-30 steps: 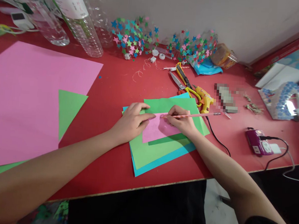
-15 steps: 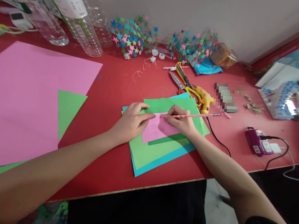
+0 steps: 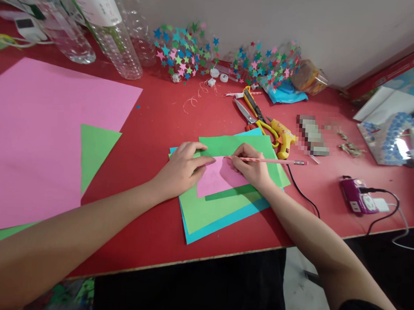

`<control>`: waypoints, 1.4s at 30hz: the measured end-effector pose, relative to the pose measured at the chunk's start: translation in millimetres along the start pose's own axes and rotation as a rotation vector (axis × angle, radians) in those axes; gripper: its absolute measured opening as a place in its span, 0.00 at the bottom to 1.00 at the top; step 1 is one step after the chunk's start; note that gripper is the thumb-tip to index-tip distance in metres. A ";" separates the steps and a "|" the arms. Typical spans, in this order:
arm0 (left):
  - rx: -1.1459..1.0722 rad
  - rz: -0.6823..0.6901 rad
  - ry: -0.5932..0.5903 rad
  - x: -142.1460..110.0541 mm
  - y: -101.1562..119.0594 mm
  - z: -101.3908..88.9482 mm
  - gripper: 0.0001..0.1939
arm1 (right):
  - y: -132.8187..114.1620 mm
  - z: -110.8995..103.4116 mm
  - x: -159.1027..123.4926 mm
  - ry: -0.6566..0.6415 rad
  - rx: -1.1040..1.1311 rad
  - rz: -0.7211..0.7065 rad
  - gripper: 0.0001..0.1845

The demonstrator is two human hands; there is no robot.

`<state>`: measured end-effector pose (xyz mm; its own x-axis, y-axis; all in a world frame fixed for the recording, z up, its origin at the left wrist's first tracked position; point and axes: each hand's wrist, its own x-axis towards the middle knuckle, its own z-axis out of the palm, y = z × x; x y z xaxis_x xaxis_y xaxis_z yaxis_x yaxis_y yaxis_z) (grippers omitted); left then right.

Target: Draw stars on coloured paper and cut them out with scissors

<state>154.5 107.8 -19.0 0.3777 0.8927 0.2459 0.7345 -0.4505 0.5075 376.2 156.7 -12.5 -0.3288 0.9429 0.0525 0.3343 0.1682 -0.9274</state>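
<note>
My right hand (image 3: pixel 251 165) grips a pink pencil (image 3: pixel 276 161), its tip close to the upper edge of a small pink paper (image 3: pixel 214 179). Fingers spread, my left hand (image 3: pixel 187 168) rests flat on the left side of that paper. Beneath it lie green sheets (image 3: pixel 203 215) over a blue sheet (image 3: pixel 220 227), slightly askew on the red table. The fingers of my right hand cover part of the pink paper's right side.
Scissors (image 3: pixel 245 110) and a yellow glue gun (image 3: pixel 283 138) lie behind the sheets. A large pink sheet (image 3: pixel 35 149) covers the left side. Clear bottles (image 3: pixel 118 51) and star-covered shapes (image 3: pixel 185 51) line the wall. A purple device (image 3: pixel 358 197) with cables sits at right.
The pencil tip has shifted slightly up toward the small paper's upper edge, and the pencil lies a little flatter. My left hand stays in place.
</note>
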 end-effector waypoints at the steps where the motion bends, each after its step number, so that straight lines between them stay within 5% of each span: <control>1: 0.003 0.001 0.000 0.0 -0.1 0.0 0.16 | 0.1 0.0 0.0 0.000 0.002 -0.004 0.06; 42: 0.000 -0.005 -0.007 0.5 0.2 -0.5 0.16 | 0.5 -0.8 -0.5 -0.051 -0.067 -0.076 0.07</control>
<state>154.5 108.2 -18.4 0.3782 0.8947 0.2378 0.7360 -0.4464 0.5089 377.2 156.6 -12.7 -0.3992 0.9113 0.1011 0.3642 0.2589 -0.8946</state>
